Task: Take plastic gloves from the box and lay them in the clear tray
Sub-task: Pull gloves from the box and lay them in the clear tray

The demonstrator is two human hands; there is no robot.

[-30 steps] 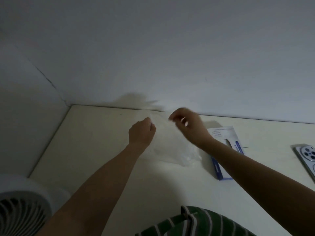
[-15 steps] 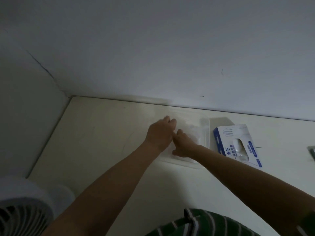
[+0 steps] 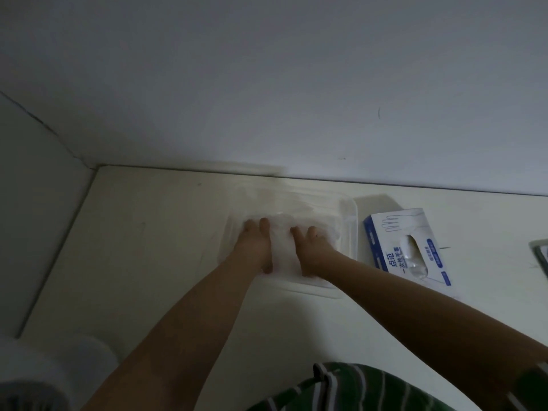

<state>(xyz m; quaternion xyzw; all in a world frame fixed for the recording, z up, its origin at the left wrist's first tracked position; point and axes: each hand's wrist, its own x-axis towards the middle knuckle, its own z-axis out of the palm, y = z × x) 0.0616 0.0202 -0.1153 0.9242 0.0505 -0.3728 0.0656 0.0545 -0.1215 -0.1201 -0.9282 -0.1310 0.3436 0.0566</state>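
Flat-fingered, left hand (image 3: 255,249) and right hand (image 3: 312,252) are pressing a thin clear plastic glove (image 3: 281,247) (limp, weightless; likely best edge-pinched) into the clear rectangular tray (image 3: 351,222).

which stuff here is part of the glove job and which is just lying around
Part of the job: clear tray, plastic gloves in it, glove box, left hand and right hand pressing the gloves.
Lying about: white fan at lower left, dark-edged object cut off at right edge.

One left hand (image 3: 255,247), one right hand (image 3: 311,250), one clear rectangular plastic tray (image 3: 350,212), one blue-and-white cardboard box (image 3: 394,262) (gloves (image 3: 283,247) too filmy to count).
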